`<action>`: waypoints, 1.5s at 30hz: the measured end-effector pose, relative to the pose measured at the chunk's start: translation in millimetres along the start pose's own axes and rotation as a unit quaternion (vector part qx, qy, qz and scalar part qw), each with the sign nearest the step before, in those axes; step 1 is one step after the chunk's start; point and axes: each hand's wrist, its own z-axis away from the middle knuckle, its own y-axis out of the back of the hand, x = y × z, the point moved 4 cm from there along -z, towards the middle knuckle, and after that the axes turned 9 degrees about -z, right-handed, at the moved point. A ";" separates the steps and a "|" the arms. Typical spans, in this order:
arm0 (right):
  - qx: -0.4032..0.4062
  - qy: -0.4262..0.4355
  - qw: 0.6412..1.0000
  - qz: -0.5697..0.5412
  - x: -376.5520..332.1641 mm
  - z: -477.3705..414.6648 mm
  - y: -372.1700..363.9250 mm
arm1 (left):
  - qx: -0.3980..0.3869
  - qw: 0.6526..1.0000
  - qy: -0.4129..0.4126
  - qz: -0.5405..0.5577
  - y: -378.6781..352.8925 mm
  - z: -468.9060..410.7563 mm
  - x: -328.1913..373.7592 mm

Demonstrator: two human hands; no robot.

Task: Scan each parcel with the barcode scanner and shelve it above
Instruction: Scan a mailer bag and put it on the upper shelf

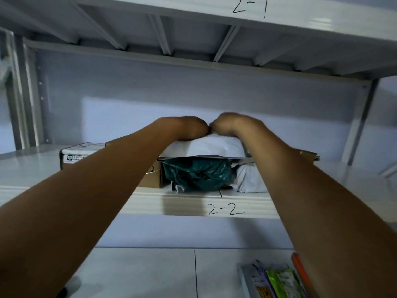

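white parcel [206,147] lies on top of the green bag [196,173] on the shelf marked 2-2 [150,203]. left hand [187,128] and right hand [231,124] press down on its far edge, fingers curled under, knuckles touching. cardboard box [153,177] sits left, pale mailer [250,179] right.

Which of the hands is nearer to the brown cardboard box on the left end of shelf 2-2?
Left. The left hand rests on the white parcel, just right of the cardboard box. The right hand sits farther right on that parcel.
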 end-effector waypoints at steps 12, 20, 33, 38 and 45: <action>-0.071 0.024 0.994 -0.085 -0.6 -17.1 -25.6 | -0.047 0.985 0.109 0.122 -20.6 -17.2 -33.7; -0.042 -0.015 0.988 -0.147 29.1 -18.9 -12.4 | -0.049 0.984 0.114 0.129 -21.9 -14.2 -36.7; -0.045 -0.031 0.980 -0.190 56.8 -8.4 -12.7 | -0.080 0.989 0.037 0.119 -11.9 -3.9 -5.6; -0.027 -0.027 0.982 -0.187 57.1 -13.1 -10.6 | -0.117 0.989 0.044 0.079 -12.6 -14.4 2.2; 0.141 -0.002 0.950 -0.278 63.5 -13.5 2.1 | -0.058 0.986 0.145 0.050 -5.5 -11.2 9.8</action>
